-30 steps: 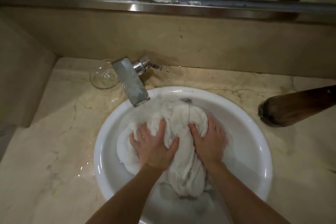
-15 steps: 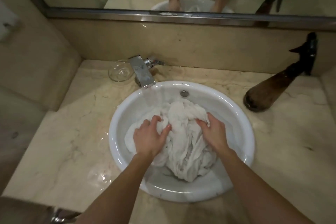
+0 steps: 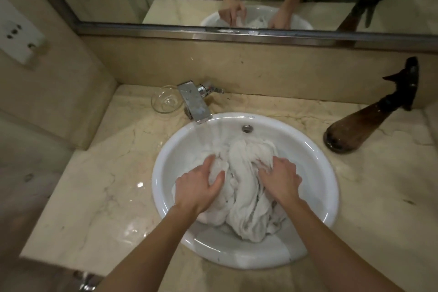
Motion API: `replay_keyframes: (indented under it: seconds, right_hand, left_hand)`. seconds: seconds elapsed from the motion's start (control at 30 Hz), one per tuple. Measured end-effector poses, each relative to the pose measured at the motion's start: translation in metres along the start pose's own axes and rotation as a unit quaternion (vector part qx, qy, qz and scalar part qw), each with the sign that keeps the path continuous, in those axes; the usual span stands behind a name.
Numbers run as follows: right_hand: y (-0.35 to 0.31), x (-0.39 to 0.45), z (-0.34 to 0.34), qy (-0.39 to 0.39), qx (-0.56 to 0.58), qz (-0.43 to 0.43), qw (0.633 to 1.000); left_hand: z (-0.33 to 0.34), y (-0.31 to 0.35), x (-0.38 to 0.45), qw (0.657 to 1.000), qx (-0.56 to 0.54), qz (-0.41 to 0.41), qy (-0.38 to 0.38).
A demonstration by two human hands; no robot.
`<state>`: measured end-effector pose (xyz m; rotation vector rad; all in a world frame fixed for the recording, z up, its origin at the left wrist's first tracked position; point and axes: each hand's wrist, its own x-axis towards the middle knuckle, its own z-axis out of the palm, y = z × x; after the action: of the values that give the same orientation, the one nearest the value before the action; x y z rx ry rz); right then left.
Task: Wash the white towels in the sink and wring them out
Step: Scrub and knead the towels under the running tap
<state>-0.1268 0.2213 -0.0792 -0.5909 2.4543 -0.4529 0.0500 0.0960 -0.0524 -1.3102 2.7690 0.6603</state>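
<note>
The white towels [image 3: 246, 187] hide the fingertips of both hands and the sink's [image 3: 166, 156] drain.

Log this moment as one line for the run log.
stage: washing | left hand: gripping towels | right hand: gripping towels | towels: bunched in sink | faucet: running | wringing: not yet

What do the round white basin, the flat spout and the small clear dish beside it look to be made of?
Round white basin: glazed ceramic, judging by its glossy highlights. Flat spout: polished metal, mirror-like but water-spotted. Small clear dish: see-through, glass or possibly plastic.
</note>
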Motion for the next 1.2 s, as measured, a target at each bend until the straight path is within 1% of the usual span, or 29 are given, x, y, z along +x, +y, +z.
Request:
replay_keyframes:
  seconds: [0.07,0.17,0.2,0.3,0.37,0.47,0.63,0.77,0.83,0.9,0.97,1.03,1.13,1.2]
  right_hand:
    - [-0.014,0.010,-0.001,0.021,0.018,0.008,1.000]
    - [-0.033,0.017,0.008,0.100,0.081,-0.054,0.990]
    - [-0.035,0.018,0.016,0.106,0.069,-0.072,0.989]
    - [-0.029,0.023,0.043,0.122,-0.006,-0.085,0.989]
    - [-0.022,0.029,0.053,0.135,-0.036,-0.082,0.987]
    - [-0.023,0.040,0.056,0.119,-0.065,-0.070,0.988]
    - [-0.028,0.055,0.058,0.121,-0.086,-0.055,0.987]
    - [-0.032,0.067,0.056,0.120,-0.104,-0.051,0.986]
    - [-0.033,0.071,0.054,0.098,-0.118,-0.049,0.987]
    - [-0.034,0.073,0.052,0.087,-0.124,-0.054,0.987]
    - [-0.036,0.073,0.052,0.094,-0.117,-0.060,0.987]
    - [-0.036,0.070,0.050,0.110,-0.105,-0.068,0.986]
    - [-0.034,0.064,0.045,0.075,-0.097,-0.078,0.989]
    - [-0.032,0.054,0.038,0.063,-0.079,-0.090,0.991]
  left_hand:
    - [-0.003,-0.003,0.019,0.999,0.050,0.015,0.001]
    - [0.005,0.000,0.049,0.986,0.159,0.049,-0.009]
    - [0.010,0.001,0.057,0.985,0.163,0.054,-0.026]
    - [0.033,0.005,0.068,0.987,0.114,0.047,-0.101]
    - [0.045,0.006,0.072,0.988,0.095,0.036,-0.116]
    - [0.051,0.003,0.085,0.987,0.097,0.033,-0.125]
    - [0.060,0.000,0.107,0.981,0.117,0.023,-0.151]
    - [0.058,0.006,0.119,0.986,0.066,0.000,-0.152]
    - [0.055,0.009,0.121,0.985,0.070,-0.024,-0.155]
    - [0.056,0.011,0.120,0.985,0.081,-0.024,-0.152]
    - [0.059,0.010,0.120,0.986,0.065,-0.029,-0.149]
    - [0.059,0.009,0.119,0.987,0.066,-0.021,-0.144]
    - [0.051,0.007,0.108,0.988,0.084,0.022,-0.131]
    - [0.041,0.003,0.095,0.986,0.055,0.014,-0.158]
